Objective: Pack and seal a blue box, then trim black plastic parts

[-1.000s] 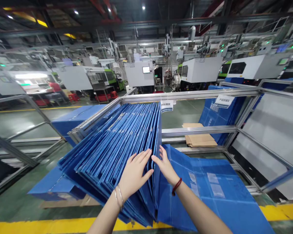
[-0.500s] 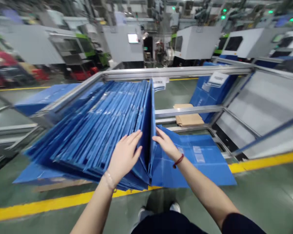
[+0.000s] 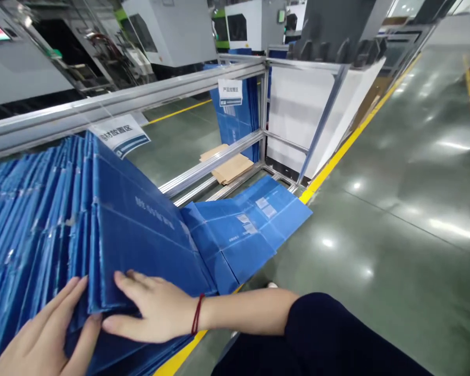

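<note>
A tight row of folded blue plastic boxes (image 3: 35, 219) leans on edge at the left in the head view. Printed white characters mark the face of the rightmost folded box (image 3: 141, 235). My left hand (image 3: 50, 334) lies on the near edges of the row, fingers stretched out and thumb apart. My right hand (image 3: 152, 308), with a red cord at the wrist, rests fingers flat against that printed face near its lower corner. Its thumb is spread along the bottom edge, close to my left thumb. Neither hand is visibly wrapped round a box.
An unfolded blue sheet (image 3: 243, 224) lies to the right on the metal frame (image 3: 219, 162). Brown cardboard (image 3: 231, 164) and upright blue sheets (image 3: 235, 120) stand behind it. Paper signs (image 3: 230, 93) hang from the rail. A yellow floor line (image 3: 337, 156) runs past the white panel (image 3: 285, 109).
The view has turned right and come closer to the boxes. My hands have drawn together at the near lower corner of the rightmost box, whose printed face now shows.
</note>
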Motion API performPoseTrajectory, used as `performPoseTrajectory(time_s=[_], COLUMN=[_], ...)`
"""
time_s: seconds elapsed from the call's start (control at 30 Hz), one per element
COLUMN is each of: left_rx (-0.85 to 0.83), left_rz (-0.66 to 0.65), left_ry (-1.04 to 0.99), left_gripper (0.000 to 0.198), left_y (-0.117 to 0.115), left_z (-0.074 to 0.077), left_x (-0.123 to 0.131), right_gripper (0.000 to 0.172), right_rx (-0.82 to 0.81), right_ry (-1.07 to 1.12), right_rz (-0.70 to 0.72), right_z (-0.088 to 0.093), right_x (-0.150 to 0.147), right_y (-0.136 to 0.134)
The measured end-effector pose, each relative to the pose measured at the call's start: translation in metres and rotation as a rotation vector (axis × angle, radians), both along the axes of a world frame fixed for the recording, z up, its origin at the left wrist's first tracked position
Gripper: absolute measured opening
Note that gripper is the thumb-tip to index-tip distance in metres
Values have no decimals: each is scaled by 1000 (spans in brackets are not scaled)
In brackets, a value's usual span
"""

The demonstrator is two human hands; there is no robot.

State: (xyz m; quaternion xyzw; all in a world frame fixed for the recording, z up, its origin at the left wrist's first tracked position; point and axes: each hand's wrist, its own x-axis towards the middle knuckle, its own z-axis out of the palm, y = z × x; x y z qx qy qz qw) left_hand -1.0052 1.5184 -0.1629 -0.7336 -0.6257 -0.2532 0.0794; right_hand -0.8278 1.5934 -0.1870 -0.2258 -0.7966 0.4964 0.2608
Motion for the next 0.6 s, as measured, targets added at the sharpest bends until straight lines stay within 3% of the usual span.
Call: performPoseTrajectory(time_s=[0.1, 0.3, 0.6], left_rx=[-51, -72, -21], left_rz=[116, 137, 238], left_ry=[0, -49, 98], left_gripper=[84, 64, 47], left_y=[-2, 0, -1], left_z=[2, 10, 19], left_x=[3, 11, 32], right_gripper=[80, 75, 93], right_rx=[87, 289, 264], right_ry=[-21, -135, -212], right_rz=[-7, -123, -58], right_z=[-9, -12, -34], right_x=[1, 1, -10], right_y=[-5, 3, 6])
